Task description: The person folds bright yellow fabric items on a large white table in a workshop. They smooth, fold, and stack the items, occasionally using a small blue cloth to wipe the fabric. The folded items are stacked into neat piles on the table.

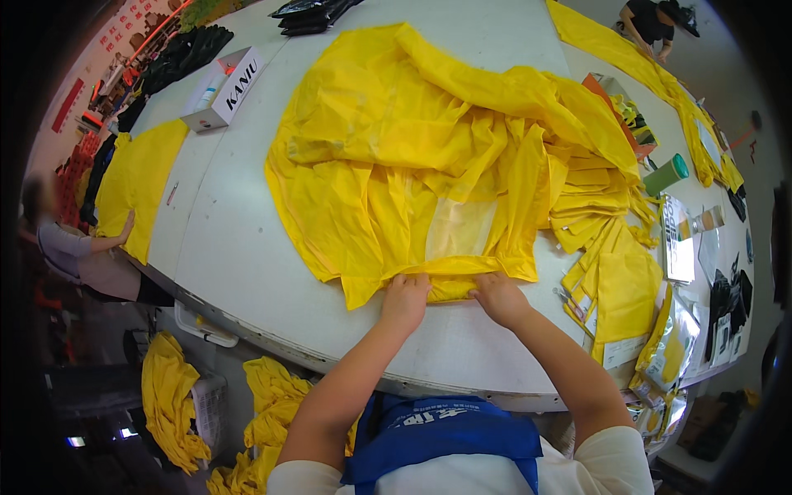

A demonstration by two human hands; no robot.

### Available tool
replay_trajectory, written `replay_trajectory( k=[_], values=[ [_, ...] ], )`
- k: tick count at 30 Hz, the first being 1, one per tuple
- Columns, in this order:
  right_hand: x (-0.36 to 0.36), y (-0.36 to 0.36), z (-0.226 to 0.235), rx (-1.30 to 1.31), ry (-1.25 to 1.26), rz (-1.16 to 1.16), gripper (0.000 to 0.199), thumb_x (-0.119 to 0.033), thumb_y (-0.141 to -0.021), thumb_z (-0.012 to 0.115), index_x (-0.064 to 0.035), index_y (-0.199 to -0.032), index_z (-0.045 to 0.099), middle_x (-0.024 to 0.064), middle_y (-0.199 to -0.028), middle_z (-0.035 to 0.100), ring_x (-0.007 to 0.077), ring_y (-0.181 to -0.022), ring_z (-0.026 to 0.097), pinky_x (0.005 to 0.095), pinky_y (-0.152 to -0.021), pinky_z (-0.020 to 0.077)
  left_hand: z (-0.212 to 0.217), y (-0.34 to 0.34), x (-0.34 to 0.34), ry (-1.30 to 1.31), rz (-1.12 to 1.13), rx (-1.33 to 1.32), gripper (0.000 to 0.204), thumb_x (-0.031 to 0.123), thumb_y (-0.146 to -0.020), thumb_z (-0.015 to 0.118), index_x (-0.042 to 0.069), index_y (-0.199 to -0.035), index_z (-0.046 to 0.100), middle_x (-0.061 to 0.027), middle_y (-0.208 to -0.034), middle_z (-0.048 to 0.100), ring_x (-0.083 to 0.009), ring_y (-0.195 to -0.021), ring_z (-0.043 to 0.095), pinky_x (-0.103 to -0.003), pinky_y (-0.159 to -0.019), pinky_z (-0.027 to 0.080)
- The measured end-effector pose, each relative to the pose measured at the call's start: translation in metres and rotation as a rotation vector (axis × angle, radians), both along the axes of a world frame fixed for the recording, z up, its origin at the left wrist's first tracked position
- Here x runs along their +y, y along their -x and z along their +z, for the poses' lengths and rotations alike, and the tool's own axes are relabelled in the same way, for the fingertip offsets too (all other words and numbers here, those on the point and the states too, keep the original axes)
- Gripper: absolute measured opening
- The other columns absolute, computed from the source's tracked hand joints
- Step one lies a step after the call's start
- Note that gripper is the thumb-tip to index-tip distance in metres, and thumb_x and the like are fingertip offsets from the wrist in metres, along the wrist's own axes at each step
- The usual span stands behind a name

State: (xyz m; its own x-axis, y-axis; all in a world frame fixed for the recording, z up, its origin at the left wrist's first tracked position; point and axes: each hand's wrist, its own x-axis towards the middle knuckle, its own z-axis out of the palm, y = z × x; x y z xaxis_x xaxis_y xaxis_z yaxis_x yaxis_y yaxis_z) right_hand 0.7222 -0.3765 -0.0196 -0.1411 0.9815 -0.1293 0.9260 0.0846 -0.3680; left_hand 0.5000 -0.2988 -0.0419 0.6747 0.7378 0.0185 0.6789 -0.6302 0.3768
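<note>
A large yellow raincoat (330, 198) of thin, wrinkled material lies spread and bunched across the white table, with a pale see-through panel (462, 227) near its front. Along its near edge runs a folded yellow strip. My left hand (406, 299) grips this edge with its fingers curled into the fabric. A short way to the right, my right hand (500, 299) holds the same edge, its fingertips partly hidden by the folds. Touching the raincoat's right side are stacked, folded yellow pieces (590, 194), which fan toward the front.
The white table (239, 239) bears a white box (221, 91), black folded goods (309, 15), a green cylinder (667, 175) and clear-bagged yellow packs (667, 346). Yellow fabric (169, 396) hangs below. Other people stand at far left and far right, each at yellow material.
</note>
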Motion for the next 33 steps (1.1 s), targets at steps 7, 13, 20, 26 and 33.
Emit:
replay_trajectory(
  k=[7, 13, 20, 26, 33],
  values=[
    [0.009, 0.008, 0.007, -0.002, -0.199, -0.067, 0.025, -0.023, -0.086, 0.059, -0.001, -0.097, 0.056, 0.0144, -0.101, 0.054, 0.0327, -0.091, 0.056, 0.042, -0.079, 0.0485, 0.021, -0.006, 0.009, -0.291, -0.003, -0.109, 0.022, 0.012, -0.081, 0.059, 0.002, -0.101, 0.056, -0.0164, -0.102, 0.059, -0.0332, -0.096, 0.054, -0.041, -0.083, 0.046],
    [0.007, 0.008, 0.008, -0.155, -0.305, 0.044, 0.03, -0.019, -0.08, 0.064, 0.0013, -0.101, 0.055, 0.0141, -0.099, 0.057, 0.0331, -0.093, 0.055, 0.0409, -0.081, 0.0476, 0.016, 0.0, 0.018, -0.241, -0.045, 0.023, 0.022, 0.012, -0.079, 0.06, 0.002, -0.099, 0.057, -0.0146, -0.098, 0.059, -0.0346, -0.1, 0.053, -0.042, -0.082, 0.047],
    [-0.004, 0.029, 0.079, -0.132, 0.013, 0.126, 0.017, -0.015, -0.08, 0.06, -0.0021, -0.089, 0.054, 0.014, -0.091, 0.059, 0.0309, -0.085, 0.058, 0.0396, -0.074, 0.0478, 0.087, 0.043, 0.025, 0.066, -0.163, -0.02, 0.015, 0.012, -0.084, 0.054, 0.005, -0.094, 0.062, -0.0193, -0.089, 0.06, -0.0366, -0.092, 0.056, -0.043, -0.078, 0.048],
    [-0.038, 0.06, 0.023, -0.099, -0.19, 0.139, 0.012, -0.018, -0.083, 0.055, -0.0056, -0.084, 0.056, 0.009, -0.087, 0.058, 0.0284, -0.084, 0.057, 0.0405, -0.069, 0.0468, 0.043, 0.067, 0.002, 0.286, -0.088, 0.21, 0.017, 0.017, -0.085, 0.054, 0.005, -0.091, 0.065, -0.019, -0.088, 0.062, -0.0377, -0.085, 0.059, -0.045, -0.075, 0.049],
    [-0.021, 0.052, 0.005, 0.022, 0.04, -0.214, 0.024, -0.02, -0.073, 0.068, -0.0072, -0.091, 0.058, 0.0092, -0.094, 0.06, 0.0302, -0.091, 0.056, 0.0434, -0.078, 0.0451, 0.037, -0.005, -0.026, -0.187, -0.202, -0.11, 0.019, 0.01, -0.083, 0.052, 0.003, -0.1, 0.056, -0.0166, -0.088, 0.061, -0.0349, -0.085, 0.057, -0.043, -0.075, 0.047]
  ],
)
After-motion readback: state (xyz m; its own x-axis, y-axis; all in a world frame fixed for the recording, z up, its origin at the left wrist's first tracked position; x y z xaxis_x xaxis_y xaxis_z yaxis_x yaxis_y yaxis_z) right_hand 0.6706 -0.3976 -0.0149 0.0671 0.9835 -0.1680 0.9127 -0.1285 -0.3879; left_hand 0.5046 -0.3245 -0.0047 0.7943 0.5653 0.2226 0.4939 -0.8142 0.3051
